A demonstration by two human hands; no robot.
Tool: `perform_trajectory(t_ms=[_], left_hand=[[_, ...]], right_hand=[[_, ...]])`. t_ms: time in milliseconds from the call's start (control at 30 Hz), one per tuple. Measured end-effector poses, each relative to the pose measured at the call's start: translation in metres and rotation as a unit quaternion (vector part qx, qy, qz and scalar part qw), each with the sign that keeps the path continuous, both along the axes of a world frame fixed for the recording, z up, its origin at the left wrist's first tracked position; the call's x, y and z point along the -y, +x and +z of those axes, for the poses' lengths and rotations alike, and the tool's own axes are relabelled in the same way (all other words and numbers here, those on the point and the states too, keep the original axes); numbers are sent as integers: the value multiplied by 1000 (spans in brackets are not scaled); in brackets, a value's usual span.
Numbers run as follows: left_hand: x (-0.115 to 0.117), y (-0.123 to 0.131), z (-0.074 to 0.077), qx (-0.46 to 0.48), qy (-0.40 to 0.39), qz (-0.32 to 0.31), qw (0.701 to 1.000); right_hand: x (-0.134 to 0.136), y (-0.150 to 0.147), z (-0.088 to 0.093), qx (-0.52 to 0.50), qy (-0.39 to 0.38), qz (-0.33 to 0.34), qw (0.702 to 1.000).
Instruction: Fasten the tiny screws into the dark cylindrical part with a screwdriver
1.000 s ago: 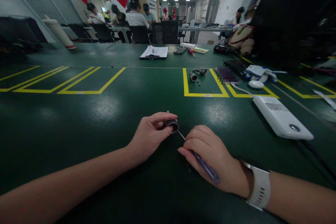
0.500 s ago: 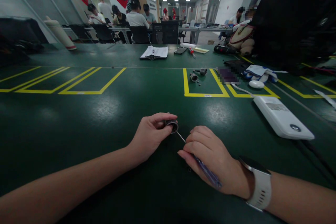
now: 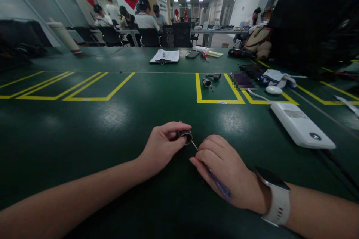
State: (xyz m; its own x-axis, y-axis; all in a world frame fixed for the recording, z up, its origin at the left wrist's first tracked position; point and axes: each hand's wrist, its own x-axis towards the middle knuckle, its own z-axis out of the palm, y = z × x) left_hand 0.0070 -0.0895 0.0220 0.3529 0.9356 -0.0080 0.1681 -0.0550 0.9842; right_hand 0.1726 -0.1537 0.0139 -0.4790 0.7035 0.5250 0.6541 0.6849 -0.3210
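My left hand [image 3: 164,142] pinches a small round, hollow metal part [image 3: 186,134], its open end turned toward me and to the right. In my right hand [image 3: 224,170] is a screwdriver [image 3: 220,185] with a translucent purple-blue handle and a thin metal shaft. The shaft points up and left to the rim of the metal part; whether its tip sits inside is hidden. A tiny dark piece [image 3: 202,180] lies on the table under my right hand. Two similar metal parts [image 3: 206,82] rest inside a yellow-taped area beyond my hands, with tiny pieces beside them.
On the green table [image 3: 126,183], a white power bank [image 3: 303,125] with a cable lies to the right. Farther back are a clipboard [image 3: 165,56], a phone [image 3: 192,54], a red screwdriver [image 3: 205,56] and a glove [image 3: 277,77]. People sit at desks beyond.
My left hand and the metal part have shifted slightly right and down. The screwdriver handle has moved slightly left, and less of its shaft shows between my hands.
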Motion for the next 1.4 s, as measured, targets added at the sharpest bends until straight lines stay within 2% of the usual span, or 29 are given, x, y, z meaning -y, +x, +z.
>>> perform_trajectory(t_ms=[333,867,1200,1400], left_hand=[[-1,-1,2,1,-31,2,1000],[1,0,3,6,-45,-3,999],[1,1,3,16,-57,-2,998],[1,0,1,24,-64,-5,998]], right_hand=[[-1,3,3,-52,-16,26,998],[0,1,3,-31,-4,13,999],[0,3,3,-39,-10,38,998],[0,3,4,-27,-11,29,999]])
